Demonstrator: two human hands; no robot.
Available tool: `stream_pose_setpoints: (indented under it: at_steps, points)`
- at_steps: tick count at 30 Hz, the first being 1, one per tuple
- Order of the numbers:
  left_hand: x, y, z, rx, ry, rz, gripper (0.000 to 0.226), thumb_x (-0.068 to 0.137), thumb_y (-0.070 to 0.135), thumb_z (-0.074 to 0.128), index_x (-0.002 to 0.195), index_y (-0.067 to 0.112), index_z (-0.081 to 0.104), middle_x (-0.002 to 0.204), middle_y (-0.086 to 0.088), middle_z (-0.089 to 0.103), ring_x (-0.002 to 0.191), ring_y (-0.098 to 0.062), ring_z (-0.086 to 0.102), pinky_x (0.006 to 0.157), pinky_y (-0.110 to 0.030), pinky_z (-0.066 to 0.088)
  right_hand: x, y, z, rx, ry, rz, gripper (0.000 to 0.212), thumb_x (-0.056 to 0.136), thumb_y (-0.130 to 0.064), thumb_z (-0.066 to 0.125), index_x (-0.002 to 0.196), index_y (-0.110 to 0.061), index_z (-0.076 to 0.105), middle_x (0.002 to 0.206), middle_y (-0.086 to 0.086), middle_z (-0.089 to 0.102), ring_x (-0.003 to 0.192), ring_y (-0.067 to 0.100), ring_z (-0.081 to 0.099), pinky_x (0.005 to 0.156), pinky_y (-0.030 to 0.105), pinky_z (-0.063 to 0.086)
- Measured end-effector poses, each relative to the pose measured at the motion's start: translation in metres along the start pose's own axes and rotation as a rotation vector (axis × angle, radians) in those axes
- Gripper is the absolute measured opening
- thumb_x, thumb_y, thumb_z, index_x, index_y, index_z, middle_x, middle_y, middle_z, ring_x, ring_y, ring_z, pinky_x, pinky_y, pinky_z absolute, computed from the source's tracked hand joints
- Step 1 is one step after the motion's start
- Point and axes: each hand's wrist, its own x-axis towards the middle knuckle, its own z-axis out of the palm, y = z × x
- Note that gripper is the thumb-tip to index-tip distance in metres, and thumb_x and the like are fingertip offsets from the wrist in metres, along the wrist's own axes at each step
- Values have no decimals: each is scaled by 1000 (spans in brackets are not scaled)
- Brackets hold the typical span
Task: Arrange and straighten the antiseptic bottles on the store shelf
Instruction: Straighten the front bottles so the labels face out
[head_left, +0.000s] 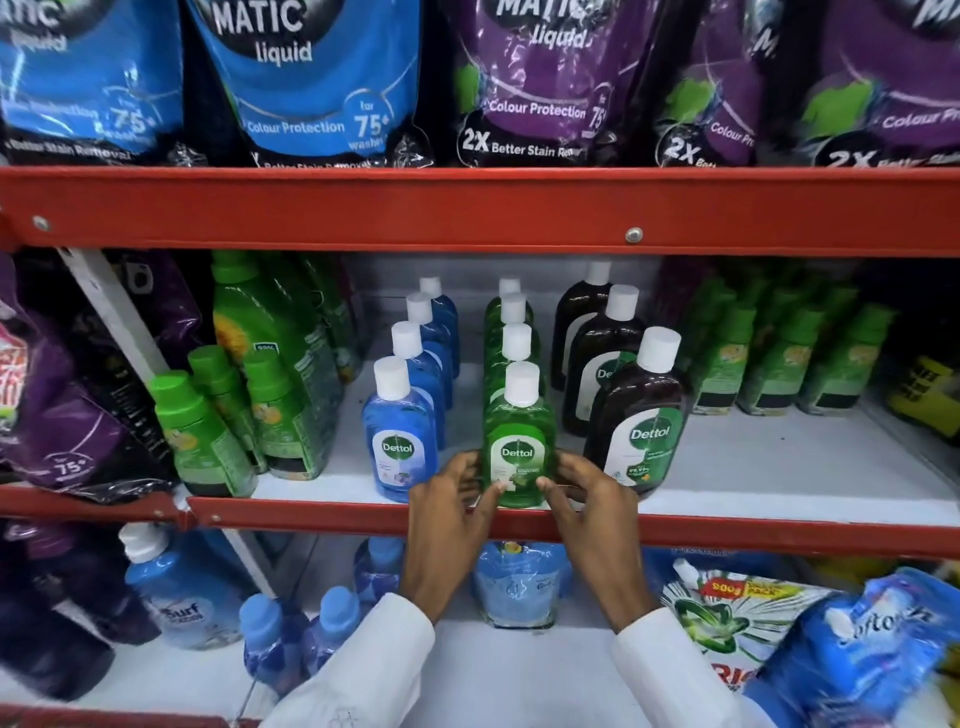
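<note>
Three rows of white-capped Dettol antiseptic bottles stand on the middle shelf (779, 467), each row running front to back. The front blue bottle (399, 431) leads the left row. The front green bottle (518, 436) leads the middle row, at the shelf's front edge. The front brown bottle (640, 415) leads the right row. My left hand (453, 512) grips the green bottle's lower left side, and my right hand (589, 506) grips its lower right side. Fingertips of both hands press on its label. The bottle stands upright.
Green-capped bottles (208, 431) crowd the shelf to the left, more green bottles (779, 358) to the right. A red shelf lip (311, 514) runs along the front. Detergent pouches (311, 78) hang above. Blue bottles and packs (519, 582) fill the lower shelf.
</note>
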Motion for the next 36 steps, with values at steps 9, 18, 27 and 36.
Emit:
stream_pose_setpoints:
  at_steps: [9,18,27,36]
  points:
    - [-11,3,2,38,155,33,29,82,23,78,108,21,68,101,7,75,89,0,68,87,-12,51,-7,4,-17,68,60,-1,31,81,-12,79,110,-19,73,96,-5,78,82,-6,71,77,17,59]
    - [-35,48,68,99,93,203,28,84,28,67,111,19,65,103,1,71,95,-16,65,90,-29,51,11,42,-95,-23,221,74,43,79,-3,71,117,-16,57,108,7,71,90,26,69,83,38,57]
    - [-10,55,100,190,20,82,25,91,30,62,114,18,58,92,-5,77,84,-24,70,77,-38,52,37,65,-115,-67,-83,-6,32,85,-11,74,117,-14,68,100,-12,74,93,-2,71,84,14,55]
    - [-10,55,102,218,38,109,22,91,30,60,112,21,60,88,1,78,75,-12,71,75,-32,57,33,64,-119,62,-97,71,35,80,-14,80,114,-17,70,105,-1,77,88,-3,72,85,20,59]
